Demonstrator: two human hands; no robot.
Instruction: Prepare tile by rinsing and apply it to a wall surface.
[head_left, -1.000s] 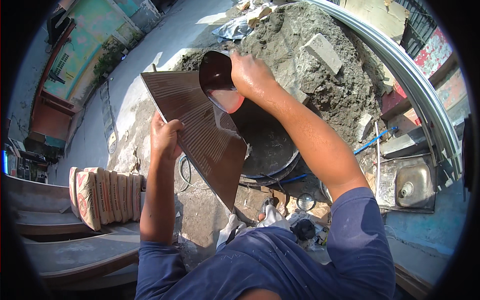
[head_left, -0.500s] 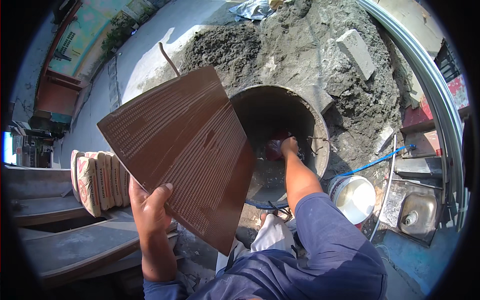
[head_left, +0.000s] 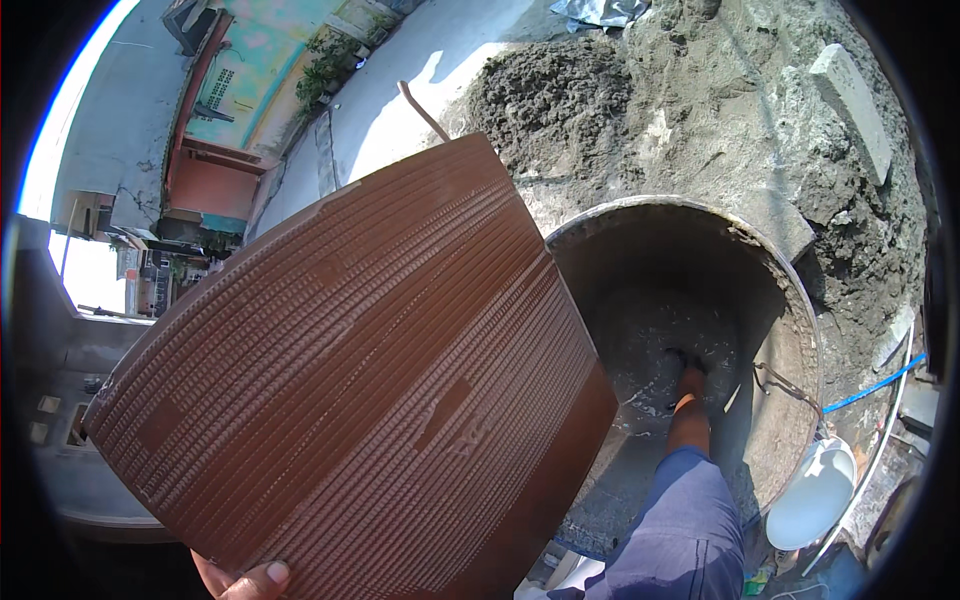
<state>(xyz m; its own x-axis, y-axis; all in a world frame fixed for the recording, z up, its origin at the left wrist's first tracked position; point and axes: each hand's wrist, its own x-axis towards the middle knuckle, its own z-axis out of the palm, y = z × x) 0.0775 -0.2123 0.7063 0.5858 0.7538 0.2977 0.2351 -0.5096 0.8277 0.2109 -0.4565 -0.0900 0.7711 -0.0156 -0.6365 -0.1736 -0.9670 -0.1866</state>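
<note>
My left hand (head_left: 243, 580) grips the lower left edge of a large brown tile (head_left: 370, 380) with its thumb on the face. The tile is tilted up toward me. Fine ridges in rows cover its wet face, with a few smooth patches. To the right of it, my right arm reaches down into a round, deep tub (head_left: 805, 300) with a rough grey rim. My right hand (head_left: 688, 362) is at the murky water (head_left: 650, 330) inside, where the surface is stirred with foam. Shadow and water hide its fingers, and what they hold, if anything, does not show.
A mound of grey sand or mortar (head_left: 550, 100) lies beyond the tub, with a concrete slab (head_left: 850, 110) on it. A white bucket (head_left: 812, 495) stands at the tub's right, near a blue hose (head_left: 875, 385). Behind the tile rises a brown stick (head_left: 422, 112).
My view has come closer to the tub and tile. My right hand has gone deeper into the tub; the dark red thing it held no longer shows. My left hand keeps the tile.
</note>
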